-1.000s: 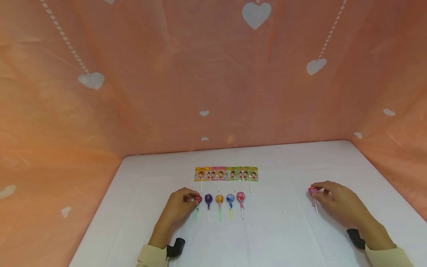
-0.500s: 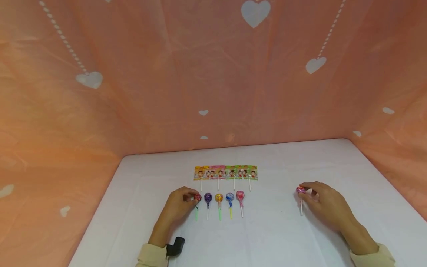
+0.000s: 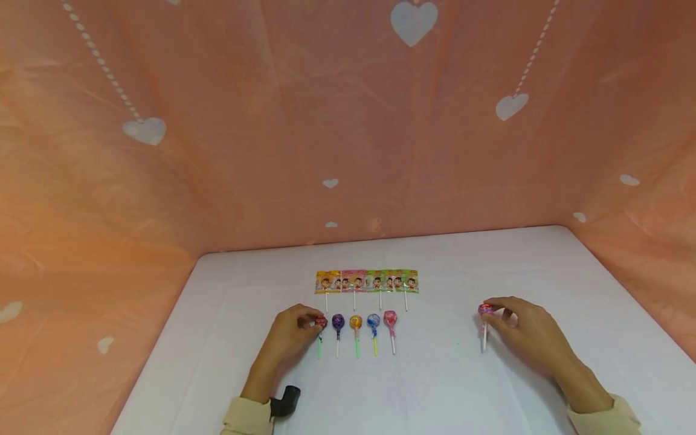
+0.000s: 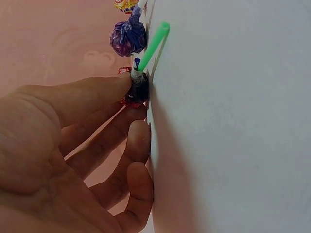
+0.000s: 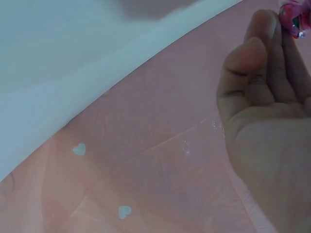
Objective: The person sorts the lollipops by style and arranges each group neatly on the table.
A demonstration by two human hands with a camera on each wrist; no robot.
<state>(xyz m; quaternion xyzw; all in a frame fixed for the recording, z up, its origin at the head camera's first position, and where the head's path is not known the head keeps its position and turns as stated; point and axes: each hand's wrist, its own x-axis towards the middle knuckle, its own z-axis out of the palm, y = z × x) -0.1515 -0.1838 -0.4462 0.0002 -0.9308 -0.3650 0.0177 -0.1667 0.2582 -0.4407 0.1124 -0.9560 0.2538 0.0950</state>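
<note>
On the white table (image 3: 435, 386) lies a row of wrapped round lollipops. My left hand (image 3: 296, 331) pinches the red lollipop (image 3: 321, 322) with a green stick at the row's left end; the left wrist view shows the fingertips on its head (image 4: 136, 94). Beside it lie purple (image 3: 338, 321), orange (image 3: 356, 322), blue (image 3: 373, 321) and pink (image 3: 389, 318) lollipops. My right hand (image 3: 516, 329) pinches a pink lollipop (image 3: 485, 310) with a white stick, far right of the row; its wrapper (image 5: 293, 17) shows at my fingertips in the right wrist view.
Behind the row lies a strip of flat lollipops in printed wrappers (image 3: 367, 282) with white sticks. An orange cloth with white hearts (image 3: 348, 121) walls the table at the back and both sides. A black wrist mount (image 3: 285, 402) sits at my left cuff.
My right hand has carried the pink lollipop leftwards, towards the row. My left hand has stayed on the red lollipop.
</note>
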